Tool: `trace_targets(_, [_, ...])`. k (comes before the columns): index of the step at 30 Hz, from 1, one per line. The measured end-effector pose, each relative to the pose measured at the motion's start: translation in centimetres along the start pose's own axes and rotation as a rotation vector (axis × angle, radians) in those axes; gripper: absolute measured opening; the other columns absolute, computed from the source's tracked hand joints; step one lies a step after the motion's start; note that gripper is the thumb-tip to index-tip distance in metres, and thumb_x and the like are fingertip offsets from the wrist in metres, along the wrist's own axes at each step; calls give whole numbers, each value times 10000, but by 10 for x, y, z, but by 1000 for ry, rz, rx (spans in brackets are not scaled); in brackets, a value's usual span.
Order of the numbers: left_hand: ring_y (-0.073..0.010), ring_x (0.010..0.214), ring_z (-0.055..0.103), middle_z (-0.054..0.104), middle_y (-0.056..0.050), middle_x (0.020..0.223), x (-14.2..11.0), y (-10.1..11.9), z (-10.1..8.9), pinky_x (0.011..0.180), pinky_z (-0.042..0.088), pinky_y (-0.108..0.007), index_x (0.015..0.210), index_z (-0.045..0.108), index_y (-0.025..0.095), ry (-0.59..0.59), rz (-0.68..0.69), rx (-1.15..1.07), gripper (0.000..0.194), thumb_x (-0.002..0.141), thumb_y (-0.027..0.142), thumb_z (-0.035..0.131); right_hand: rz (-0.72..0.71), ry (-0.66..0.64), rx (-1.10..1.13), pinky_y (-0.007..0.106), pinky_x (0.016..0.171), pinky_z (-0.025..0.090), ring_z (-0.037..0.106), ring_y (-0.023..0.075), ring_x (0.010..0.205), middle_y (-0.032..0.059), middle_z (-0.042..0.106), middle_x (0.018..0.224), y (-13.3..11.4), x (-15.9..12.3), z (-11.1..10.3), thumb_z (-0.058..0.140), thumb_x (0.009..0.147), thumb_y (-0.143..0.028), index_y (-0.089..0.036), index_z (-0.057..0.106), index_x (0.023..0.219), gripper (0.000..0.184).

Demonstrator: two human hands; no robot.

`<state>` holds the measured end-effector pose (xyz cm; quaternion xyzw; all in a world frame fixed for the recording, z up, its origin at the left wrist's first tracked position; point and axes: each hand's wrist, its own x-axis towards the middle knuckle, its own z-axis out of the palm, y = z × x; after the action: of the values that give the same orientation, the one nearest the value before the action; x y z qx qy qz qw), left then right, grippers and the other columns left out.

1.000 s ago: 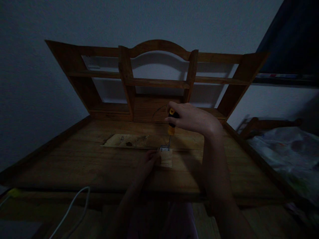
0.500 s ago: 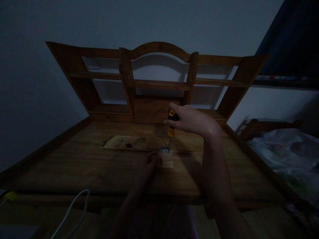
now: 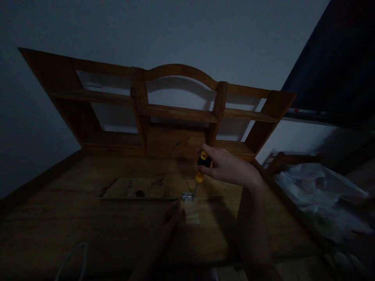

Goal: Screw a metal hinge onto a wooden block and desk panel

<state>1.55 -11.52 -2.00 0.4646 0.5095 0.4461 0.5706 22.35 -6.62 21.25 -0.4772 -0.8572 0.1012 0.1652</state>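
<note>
My right hand (image 3: 227,166) is wrapped round the yellow and black handle of a screwdriver (image 3: 200,176). The screwdriver leans a little, and its tip meets the right end of a small metal hinge (image 3: 188,196). Below the hinge is a pale, rough-edged wood patch (image 3: 191,215) on the desktop. My left hand (image 3: 171,218) rests at the left side of this patch, fingers drawn together by the hinge's left corner. Whatever lies between those fingertips is hidden in the dim light.
A long pale strip (image 3: 125,188) with a dark hole lies left of the hinge. Behind stands a wooden shelf unit (image 3: 177,113) against the wall. A white cable (image 3: 70,255) loops at the front left. Clear plastic bags (image 3: 310,183) lie beyond the right edge.
The view has tilted and shifted, so everything sits lower and more to the left. The screwdriver leans more than before. Both hands keep their places by the hinge.
</note>
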Motion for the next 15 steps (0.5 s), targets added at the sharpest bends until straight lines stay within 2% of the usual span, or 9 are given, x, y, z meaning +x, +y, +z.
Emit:
trace_targets(4, [-281, 1182, 655, 733, -69, 1195, -4, 13, 1, 1022, 517, -397, 1186, 698, 228, -32, -48, -55, 527, 758, 533, 734, 46, -8, -7, 316, 786, 455, 653, 219, 911, 56, 682, 1032, 2, 1, 0, 596, 899, -384, -239, 529, 1237, 373])
trace_targets(8, [-320, 1161, 664, 739, -101, 1169, -12, 23, 2, 972, 551, -431, 1165, 705, 207, -23, -114, -126, 618, 679, 582, 775, 59, -3, -22, 318, 750, 464, 659, 231, 894, 66, 686, 1006, 3, 2, 1, 599, 900, -408, -232, 536, 1215, 366])
trace_targets(12, [-334, 1217, 627, 716, -105, 1218, -20, 19, 10, 1047, 512, -454, 1130, 712, 202, 19, -112, -240, 578, 650, 505, 816, 56, -4, -29, 326, 771, 470, 657, 231, 898, 76, 685, 1036, 5, 2, 1, 579, 915, -414, -231, 531, 1242, 378])
trace_targets(15, [-338, 1209, 632, 691, -144, 1248, -30, 14, 12, 1042, 518, -480, 1088, 723, 208, 43, -117, -282, 485, 697, 490, 765, 55, -10, -25, 334, 766, 472, 656, 236, 893, 83, 684, 1029, 5, 3, 1, 567, 919, -412, -225, 528, 1247, 380])
